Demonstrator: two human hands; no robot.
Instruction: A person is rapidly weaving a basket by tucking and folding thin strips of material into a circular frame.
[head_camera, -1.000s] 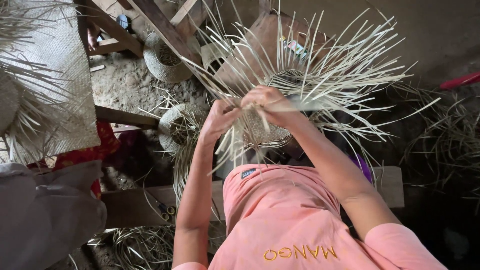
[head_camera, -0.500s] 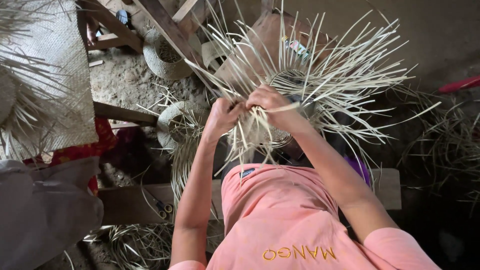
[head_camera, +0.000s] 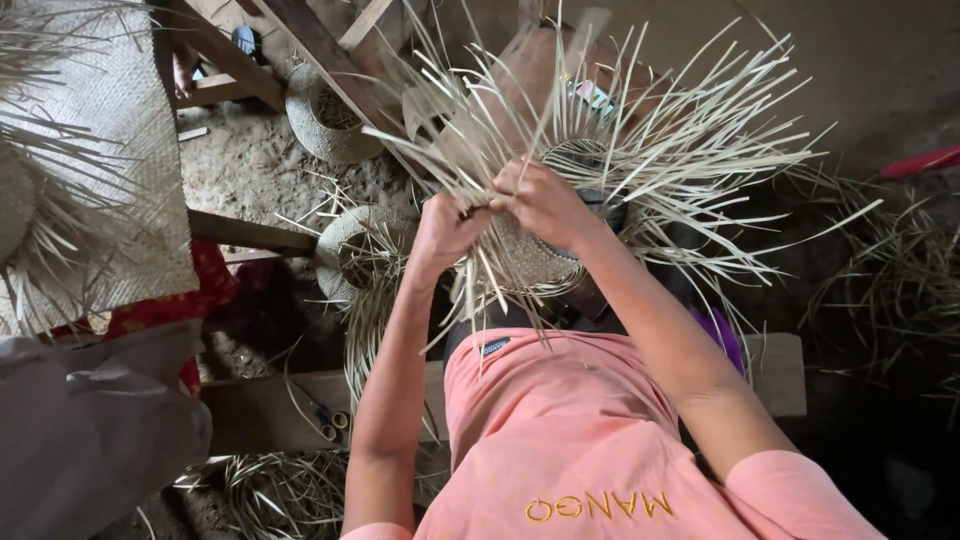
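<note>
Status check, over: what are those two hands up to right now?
Left hand and right hand both pinching pale straw strands. Half-woven straw piece held between them, loose ends fanning outward. Nothing blocking the hands.

This is a rough weaving workshop for straw or palm-strip goods, set on a bare dirt floor (head_camera: 250, 170). At nine o'clock a finished woven mat (head_camera: 120, 150) with loose fringe lies spread out; toward eleven o'clock a small woven basket (head_camera: 325, 125) sits among rough wooden beams (head_camera: 330, 65), and another half-woven piece (head_camera: 360, 245) rests just left of centre. Loose pale strips (head_camera: 890, 280) litter the ground at three o'clock and again at seven o'clock, and a plain wooden bench (head_camera: 290, 410) crosses the lower part of the view.
</note>
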